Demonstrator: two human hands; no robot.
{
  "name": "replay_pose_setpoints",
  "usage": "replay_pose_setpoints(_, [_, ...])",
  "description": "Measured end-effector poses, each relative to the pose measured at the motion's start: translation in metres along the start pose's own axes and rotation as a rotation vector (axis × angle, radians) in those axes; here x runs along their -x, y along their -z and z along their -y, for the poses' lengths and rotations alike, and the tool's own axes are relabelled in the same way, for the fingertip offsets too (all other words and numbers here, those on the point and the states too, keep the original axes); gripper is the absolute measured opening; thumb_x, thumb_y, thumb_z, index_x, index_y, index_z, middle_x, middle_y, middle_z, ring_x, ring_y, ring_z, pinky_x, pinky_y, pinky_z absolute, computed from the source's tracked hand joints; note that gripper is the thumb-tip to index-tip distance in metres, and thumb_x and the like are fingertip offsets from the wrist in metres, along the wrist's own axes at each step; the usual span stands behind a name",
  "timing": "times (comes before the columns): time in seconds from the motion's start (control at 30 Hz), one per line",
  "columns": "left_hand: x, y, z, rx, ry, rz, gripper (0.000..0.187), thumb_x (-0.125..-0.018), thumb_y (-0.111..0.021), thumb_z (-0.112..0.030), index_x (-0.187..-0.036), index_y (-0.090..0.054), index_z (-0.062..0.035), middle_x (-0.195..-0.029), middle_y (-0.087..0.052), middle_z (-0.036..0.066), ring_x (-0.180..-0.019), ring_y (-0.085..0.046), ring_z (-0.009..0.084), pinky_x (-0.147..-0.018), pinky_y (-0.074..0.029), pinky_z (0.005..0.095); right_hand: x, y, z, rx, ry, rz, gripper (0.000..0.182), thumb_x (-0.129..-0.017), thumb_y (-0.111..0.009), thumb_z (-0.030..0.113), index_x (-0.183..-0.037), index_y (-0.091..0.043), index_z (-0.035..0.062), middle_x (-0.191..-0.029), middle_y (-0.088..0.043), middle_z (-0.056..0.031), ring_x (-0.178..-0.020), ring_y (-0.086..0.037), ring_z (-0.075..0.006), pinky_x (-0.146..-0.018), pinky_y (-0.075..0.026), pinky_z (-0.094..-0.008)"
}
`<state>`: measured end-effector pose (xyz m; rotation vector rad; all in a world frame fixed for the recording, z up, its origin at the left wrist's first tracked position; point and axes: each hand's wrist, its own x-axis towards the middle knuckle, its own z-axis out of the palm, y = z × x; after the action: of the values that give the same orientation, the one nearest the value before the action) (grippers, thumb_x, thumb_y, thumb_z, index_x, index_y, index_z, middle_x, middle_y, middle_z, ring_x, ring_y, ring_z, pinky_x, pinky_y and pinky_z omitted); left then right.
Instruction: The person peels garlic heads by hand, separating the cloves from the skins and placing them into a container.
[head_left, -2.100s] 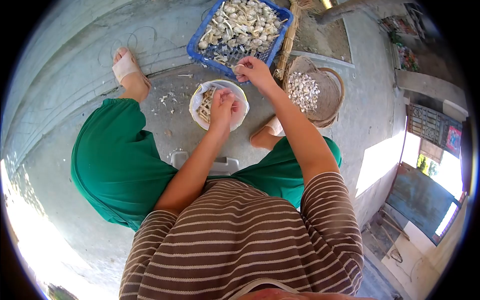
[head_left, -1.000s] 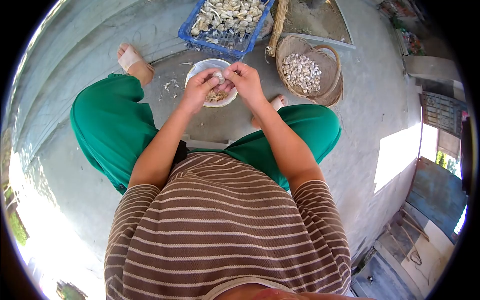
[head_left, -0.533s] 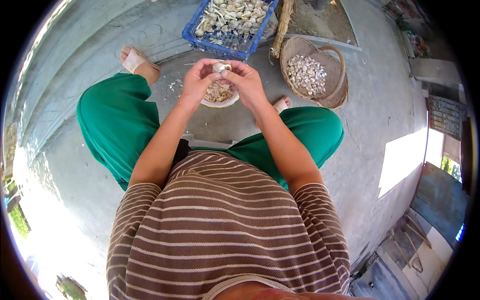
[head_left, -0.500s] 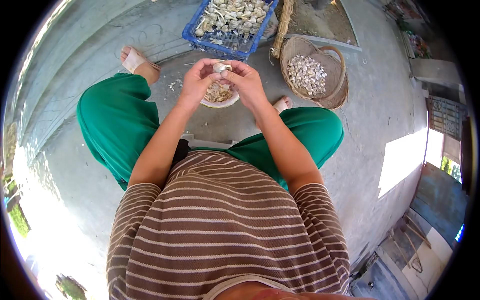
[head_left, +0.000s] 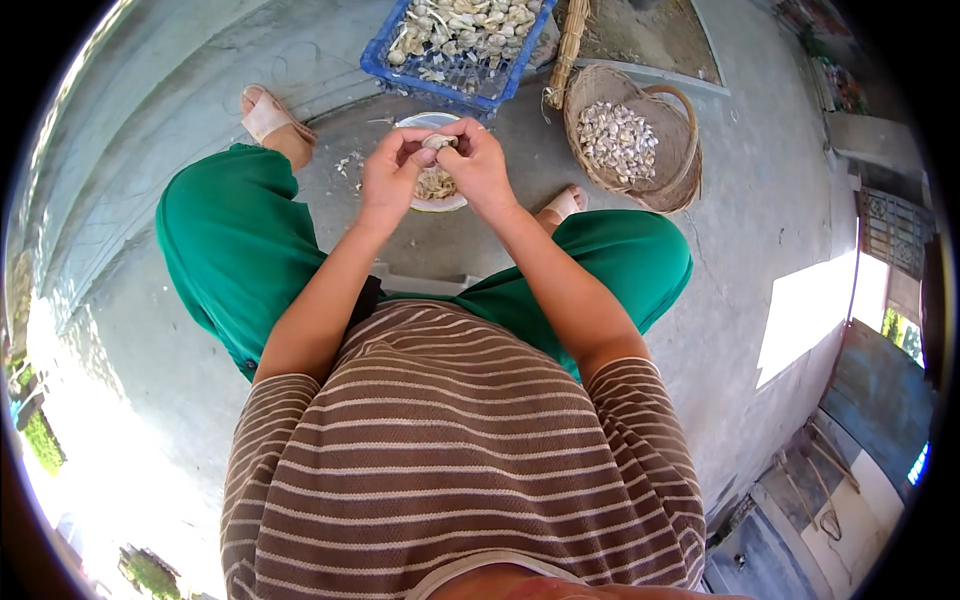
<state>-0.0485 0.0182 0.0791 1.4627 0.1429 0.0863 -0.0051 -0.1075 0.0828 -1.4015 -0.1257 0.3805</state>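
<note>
A whitish garlic bulb [head_left: 438,142] is pinched between the fingers and thumbs of both hands. My left hand [head_left: 393,172] grips it from the left side, and my right hand [head_left: 478,168] from the right. Below them on the floor stands a white bowl [head_left: 428,119] with dry, tan garlic skins [head_left: 434,184] in it; my hands cover part of the bowl. Beyond it, a blue plastic crate [head_left: 440,97] holds many garlic bulbs [head_left: 470,28]. To the right, a wicker basket [head_left: 668,190] with a handle contains a pile of loose garlic cloves [head_left: 617,142].
A straw bundle [head_left: 568,50] lies between crate and basket. Small white scraps [head_left: 350,165] are scattered on the concrete floor [head_left: 420,245] left of the bowl. My sandalled feet rest on either side, and bright sunlight [head_left: 808,318] falls at the right.
Both hands have shifted slightly downward in view, with the fingers regripped around the garlic bulb. More of the bowl's far rim shows now. The view has moved a little.
</note>
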Motion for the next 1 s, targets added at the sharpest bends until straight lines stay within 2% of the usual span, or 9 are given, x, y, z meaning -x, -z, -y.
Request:
replay_pose_setpoints(0.1, [-0.001,-0.005,-0.003,0.115,0.031,-0.030,0.019,-0.086,-0.054,0.001,-0.104,-0.056,-0.0008,-0.095,-0.061,0.005,-0.087,-0.057,0.0114,-0.078,-0.047,0.0249,-0.002,-0.001,-0.004,-0.028,-0.003,-0.023,0.017,-0.078,-0.052,-0.004,-0.095,-0.054,-0.0026,-0.088,-0.061,-0.0080,-0.080,-0.059,-0.0113,-0.072,-0.049,-0.0243])
replay_pose_setpoints(0.2, [-0.002,-0.010,-0.001,0.103,0.039,-0.068,0.017,-0.089,-0.053,-0.006,-0.105,-0.056,-0.0011,-0.093,-0.060,0.004,-0.083,-0.056,0.0104,-0.075,-0.046,0.0236,0.001,-0.002,-0.008,-0.117,0.033,-0.103,0.017,-0.079,-0.055,-0.001,-0.095,-0.055,-0.0026,-0.084,-0.060,-0.0069,-0.076,-0.059,-0.0103,-0.067,-0.051,-0.0243])
replay_pose_setpoints(0.3, [-0.002,-0.012,0.003,0.072,-0.005,-0.122,0.019,-0.092,-0.050,-0.014,-0.105,-0.056,-0.0017,-0.092,-0.059,0.002,-0.079,-0.054,0.0092,-0.073,-0.045,0.0231,0.004,-0.005,-0.009,-0.138,0.033,-0.109,0.015,-0.081,-0.057,0.001,-0.096,-0.055,-0.0016,-0.082,-0.060,-0.0059,-0.073,-0.058,-0.0097,-0.065,-0.050,-0.0230])
replay_pose_setpoints(0.37, [-0.002,-0.013,0.004,0.172,0.049,-0.151,0.022,-0.094,-0.047,-0.020,-0.105,-0.056,-0.0029,-0.091,-0.059,0.002,-0.078,-0.052,0.0080,-0.071,-0.044,0.0223,0.007,-0.006,-0.003,-0.189,0.004,-0.073,0.015,-0.082,-0.058,0.003,-0.096,-0.055,-0.0011,-0.081,-0.061,-0.0054,-0.071,-0.058,-0.0093,-0.063,-0.049,-0.0222])
replay_pose_setpoints(0.5, [-0.005,-0.009,0.007,0.205,0.072,-0.150,0.023,-0.095,-0.045,-0.021,-0.104,-0.057,-0.0034,-0.090,-0.058,0.001,-0.074,-0.049,0.0070,-0.068,-0.042,0.0215,0.007,-0.007,0.005,-0.207,-0.026,-0.027,0.015,-0.084,-0.061,0.008,-0.096,-0.056,-0.0002,-0.078,-0.060,-0.0042,-0.066,-0.055,-0.0083,-0.059,-0.046,-0.0211])
replay_pose_setpoints(0.67, [-0.006,-0.008,0.007,0.299,0.134,-0.142,0.026,-0.096,-0.042,-0.022,-0.104,-0.057,-0.0018,-0.084,-0.056,0.000,-0.070,-0.045,0.0072,-0.064,-0.038,0.0220,0.004,-0.001,0.004,-0.247,-0.026,-0.004,0.011,-0.082,-0.060,0.005,-0.091,-0.058,-0.0002,-0.074,-0.060,-0.0041,-0.063,-0.054,-0.0079,-0.057,-0.045,-0.0215])
replay_pose_setpoints(0.93, [-0.004,-0.009,-0.001,0.527,0.237,-0.099,0.024,-0.096,-0.044,-0.021,-0.103,-0.056,-0.0018,-0.085,-0.056,0.002,-0.071,-0.048,0.0089,-0.063,-0.040,0.0226,0.003,0.006,0.013,-0.401,-0.197,0.000,0.012,-0.079,-0.052,0.003,-0.089,-0.058,0.0010,-0.073,-0.059,-0.0047,-0.059,-0.053,-0.0093,-0.054,-0.043,-0.0225])
replay_pose_setpoints(1.0, [-0.005,-0.011,-0.004,0.541,0.246,-0.101,0.022,-0.095,-0.045,-0.019,-0.103,-0.056,-0.0016,-0.085,-0.056,0.002,-0.072,-0.050,0.0094,-0.064,-0.041,0.0229,0.003,0.004,0.015,-0.477,-0.221,-0.011,0.011,-0.082,-0.052,0.007,-0.091,-0.056,0.0011,-0.076,-0.059,-0.0048,-0.059,-0.052,-0.0093,-0.053,-0.043,-0.0232])
